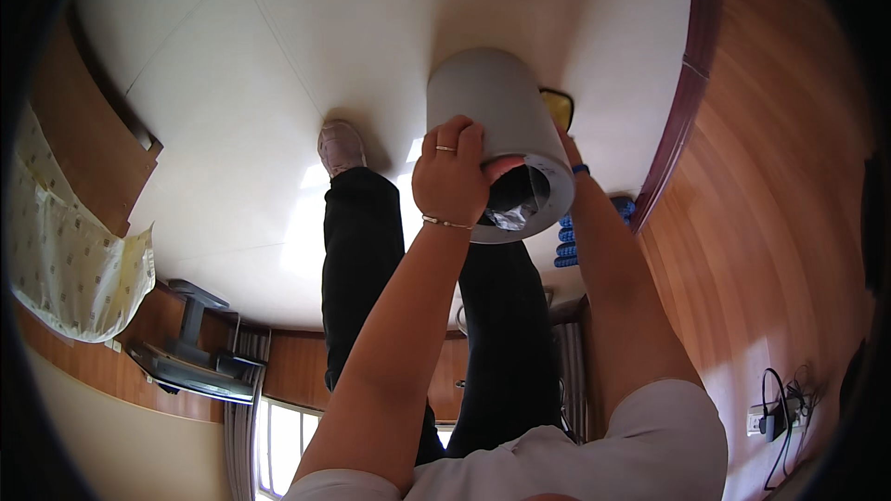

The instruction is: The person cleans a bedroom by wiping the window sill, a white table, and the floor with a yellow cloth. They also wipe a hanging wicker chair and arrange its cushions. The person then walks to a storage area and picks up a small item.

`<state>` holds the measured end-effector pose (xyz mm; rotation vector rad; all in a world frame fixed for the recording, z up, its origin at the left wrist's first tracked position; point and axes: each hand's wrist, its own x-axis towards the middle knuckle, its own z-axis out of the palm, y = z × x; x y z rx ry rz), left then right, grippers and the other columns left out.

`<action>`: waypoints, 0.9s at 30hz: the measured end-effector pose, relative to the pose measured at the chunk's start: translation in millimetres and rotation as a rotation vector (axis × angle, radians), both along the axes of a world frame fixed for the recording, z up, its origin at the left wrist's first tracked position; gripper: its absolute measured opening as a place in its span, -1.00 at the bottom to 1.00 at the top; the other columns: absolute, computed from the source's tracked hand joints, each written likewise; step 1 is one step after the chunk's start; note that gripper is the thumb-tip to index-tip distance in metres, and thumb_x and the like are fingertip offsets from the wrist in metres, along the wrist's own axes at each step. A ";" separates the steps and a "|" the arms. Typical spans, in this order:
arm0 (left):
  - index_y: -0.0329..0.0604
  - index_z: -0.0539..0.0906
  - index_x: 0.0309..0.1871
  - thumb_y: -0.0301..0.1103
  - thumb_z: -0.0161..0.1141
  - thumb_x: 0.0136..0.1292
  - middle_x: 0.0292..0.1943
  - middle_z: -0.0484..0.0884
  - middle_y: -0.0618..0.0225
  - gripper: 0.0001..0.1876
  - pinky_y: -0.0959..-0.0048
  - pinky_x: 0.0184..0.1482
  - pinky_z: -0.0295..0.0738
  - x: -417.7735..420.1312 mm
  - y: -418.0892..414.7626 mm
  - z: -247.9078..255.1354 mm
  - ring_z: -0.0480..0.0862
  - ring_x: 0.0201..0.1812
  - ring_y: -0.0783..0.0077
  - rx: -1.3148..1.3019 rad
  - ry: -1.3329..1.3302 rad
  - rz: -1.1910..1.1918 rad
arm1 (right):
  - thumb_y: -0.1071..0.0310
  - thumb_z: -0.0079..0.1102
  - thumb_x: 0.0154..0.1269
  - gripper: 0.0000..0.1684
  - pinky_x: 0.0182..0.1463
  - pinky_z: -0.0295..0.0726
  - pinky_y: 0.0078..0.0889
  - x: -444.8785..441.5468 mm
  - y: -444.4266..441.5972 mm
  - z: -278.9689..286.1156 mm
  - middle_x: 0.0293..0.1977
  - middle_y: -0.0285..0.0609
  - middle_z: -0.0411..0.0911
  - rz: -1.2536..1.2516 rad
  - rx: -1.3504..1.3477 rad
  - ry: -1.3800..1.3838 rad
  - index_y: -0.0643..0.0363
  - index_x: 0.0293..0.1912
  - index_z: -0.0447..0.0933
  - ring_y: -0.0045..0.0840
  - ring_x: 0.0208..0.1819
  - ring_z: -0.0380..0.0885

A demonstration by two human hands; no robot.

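Note:
A grey cylindrical bin (480, 97) is tipped so that its round opening faces me. Crumpled silvery material, perhaps foil or clear plastic, shows inside its dark hollow. My left hand (451, 170), wearing a ring and a thin bracelet, grips the near left edge, its thumb at the opening. On the bin's right side is my right hand (567, 147), mostly hidden behind the wall, with a blue band at the wrist; its grip cannot be made out. A yellow item with a black edge (558, 110) shows just beyond that hand.
Blue textured items (566, 247) lie on the pale floor (230, 83) behind my right forearm. A wooden wall (752, 174) with a dark red skirting runs along the right, with a socket and cables. At left are patterned sheeting (83, 257) and grey equipment (195, 355). My shoe (341, 146) stands left of the bin.

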<state>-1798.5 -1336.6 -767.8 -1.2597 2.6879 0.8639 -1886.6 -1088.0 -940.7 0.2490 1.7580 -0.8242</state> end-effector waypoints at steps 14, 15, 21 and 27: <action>-0.08 0.58 -0.28 0.19 0.27 -0.13 -0.19 0.57 0.45 -0.47 0.35 -0.29 0.55 1.3 9.1 -3.1 0.59 -0.19 0.25 -0.082 -0.028 -0.017 | 0.44 0.01 0.26 -0.69 0.02 0.41 -0.51 -72.6 -146.8 142.8 -0.17 -0.17 0.46 0.528 -0.563 0.187 0.18 -0.01 0.56 -0.45 -0.12 0.46; -0.08 0.58 -0.28 0.19 0.27 -0.13 -0.20 0.58 0.45 -0.47 0.35 -0.29 0.55 4.3 7.7 -3.4 0.59 -0.19 0.25 -0.088 -0.025 -0.017 | 0.46 0.03 0.24 -0.67 0.02 0.42 -0.52 -71.8 -133.5 158.9 -0.19 -0.18 0.45 0.492 -0.558 0.152 0.16 0.00 0.56 -0.47 -0.13 0.46; -0.07 0.58 -0.27 0.21 0.26 -0.12 -0.16 0.58 0.44 -0.46 0.32 -0.26 0.56 -4.0 15.3 -2.7 0.59 -0.14 0.24 -0.081 -0.009 -0.020 | 0.30 0.03 0.30 -0.65 0.08 0.42 -0.49 -36.2 -40.7 86.1 -0.06 -0.10 0.52 0.109 -0.159 0.250 0.13 0.06 0.52 -0.43 -0.02 0.50; -0.07 0.56 -0.24 0.24 0.21 -0.04 -0.17 0.59 0.38 -0.46 0.28 -0.25 0.56 1.1 14.4 -5.2 0.59 -0.13 0.17 -0.115 -0.032 -0.035 | 0.31 0.07 0.31 -0.65 -0.01 0.48 -0.52 8.6 -3.9 88.0 -0.10 -0.12 0.55 -0.097 -0.011 0.179 0.17 0.06 0.51 -0.44 -0.10 0.54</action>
